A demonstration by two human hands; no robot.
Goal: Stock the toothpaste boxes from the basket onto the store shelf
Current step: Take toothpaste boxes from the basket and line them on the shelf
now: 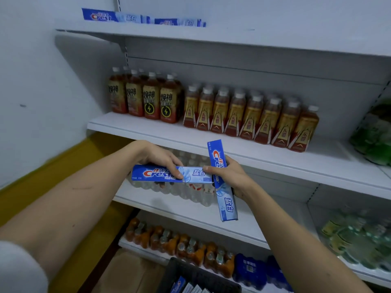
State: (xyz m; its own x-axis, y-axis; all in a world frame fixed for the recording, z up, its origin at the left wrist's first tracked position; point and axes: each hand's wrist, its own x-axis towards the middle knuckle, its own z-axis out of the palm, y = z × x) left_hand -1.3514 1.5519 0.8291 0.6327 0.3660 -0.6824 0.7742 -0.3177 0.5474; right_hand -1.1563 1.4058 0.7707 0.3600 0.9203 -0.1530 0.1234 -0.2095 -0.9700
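Note:
My left hand [160,159] grips a blue toothpaste box [148,173] that lies level at chest height. My right hand [230,174] holds a second blue toothpaste box [226,199] nearly upright, and its thumb touches the right end of the level box. Two more toothpaste boxes [112,16] lie in a row at the left of the top shelf [190,37]. The dark basket [175,269] sits at the bottom edge of the view, with a few boxes [179,286] showing inside it.
Brown drink bottles [243,115] line the second shelf. Clear bottles [190,191] stand behind my hands on the third shelf. Orange and blue bottle packs [190,248] fill the lowest shelf. Green bottles [372,132] stand at the right. A white wall closes the left side.

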